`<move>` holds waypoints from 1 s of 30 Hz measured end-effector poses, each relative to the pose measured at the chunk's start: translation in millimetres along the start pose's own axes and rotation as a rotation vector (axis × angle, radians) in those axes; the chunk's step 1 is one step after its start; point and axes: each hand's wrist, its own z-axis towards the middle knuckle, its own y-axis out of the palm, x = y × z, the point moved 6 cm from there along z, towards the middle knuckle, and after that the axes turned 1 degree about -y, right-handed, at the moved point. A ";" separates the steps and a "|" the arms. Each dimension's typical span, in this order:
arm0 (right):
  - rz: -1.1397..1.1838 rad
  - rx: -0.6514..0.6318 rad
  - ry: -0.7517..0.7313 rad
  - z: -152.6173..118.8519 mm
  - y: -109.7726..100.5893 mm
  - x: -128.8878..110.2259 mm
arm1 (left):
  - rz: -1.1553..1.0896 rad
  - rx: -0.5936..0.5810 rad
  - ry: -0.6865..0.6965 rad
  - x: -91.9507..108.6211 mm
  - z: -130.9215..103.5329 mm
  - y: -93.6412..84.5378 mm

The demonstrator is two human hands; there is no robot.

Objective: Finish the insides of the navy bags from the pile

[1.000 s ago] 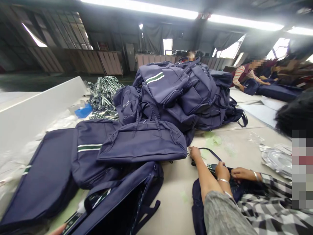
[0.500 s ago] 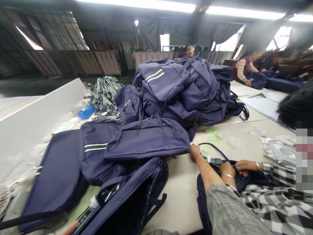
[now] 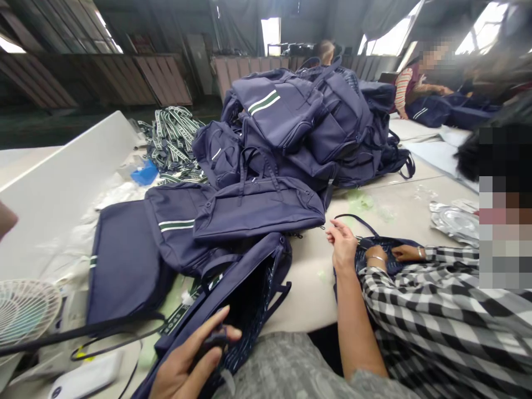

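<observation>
Head view: the left hand (image 3: 187, 354) is at the bottom, its thumb and fingers closed around a small dark object (image 3: 211, 342), too obscured to name. Just beyond it on the counter (image 3: 310, 293) lies the open bag (image 3: 235, 282), navy, tilted, its mouth gaping toward the lower right. A lettered green-and-white strap (image 3: 177, 320) runs along its upper left side. The right hand (image 3: 344, 248) is raised over the counter near the right end of the handled bag (image 3: 257, 213), fingers bunched narrowly; whether they pinch anything thin cannot be told. Just beside that hand, a co-worker's checkered sleeves (image 3: 419, 299) lead to two braceleted hands (image 3: 376, 257) inside another dark bag (image 3: 389, 265). Behind the handled bag rises a pile of navy bags (image 3: 282, 122), with a heap of lettered straps (image 3: 172, 136) to its left and a blue container (image 3: 144, 173) near that heap. At the lower left are a lattice-fronted fan (image 3: 29, 310) and a white device (image 3: 87, 377). Farther off at right, a person in striped sleeves (image 3: 402, 91) works over dark bags.
</observation>
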 end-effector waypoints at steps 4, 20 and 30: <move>0.561 -0.526 0.314 -130.7 36.6 -18.6 | -0.164 -0.133 0.041 10.1 13.7 15.9; 0.449 -0.626 0.382 -220.3 85.8 -29.8 | -0.193 -0.301 0.245 12.0 39.7 45.0; 0.312 -0.764 0.353 -238.3 94.2 -8.3 | -0.229 -0.167 0.123 -59.0 41.6 54.7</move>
